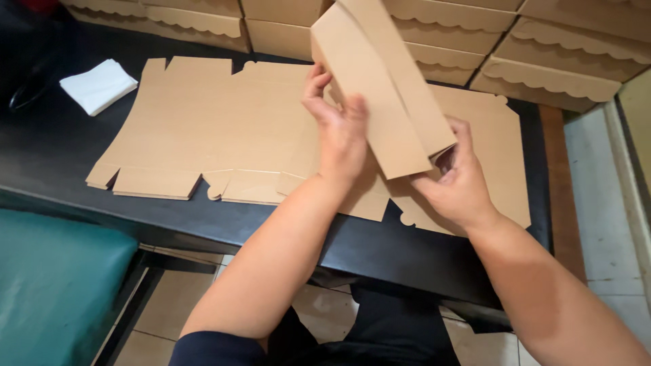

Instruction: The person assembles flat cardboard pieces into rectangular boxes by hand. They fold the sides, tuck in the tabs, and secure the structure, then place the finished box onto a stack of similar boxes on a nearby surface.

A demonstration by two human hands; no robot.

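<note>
I hold a brown cardboard box blank [380, 81], partly folded and tilted up over the black table [61, 156]. My left hand [339, 129] presses against its left side with fingers spread along the panel. Gripping the lower right corner, where a flap folds inward, is my right hand [454, 179]. Under both hands lies a pile of flat, unfolded box blanks [203, 135] with scalloped tabs.
Folded brown boxes with scalloped edges [542, 47] are stacked along the table's far side. A folded white cloth [98, 85] lies at the far left. A green cushioned seat [54, 285] stands at lower left. Tiled floor [610, 203] runs along the right.
</note>
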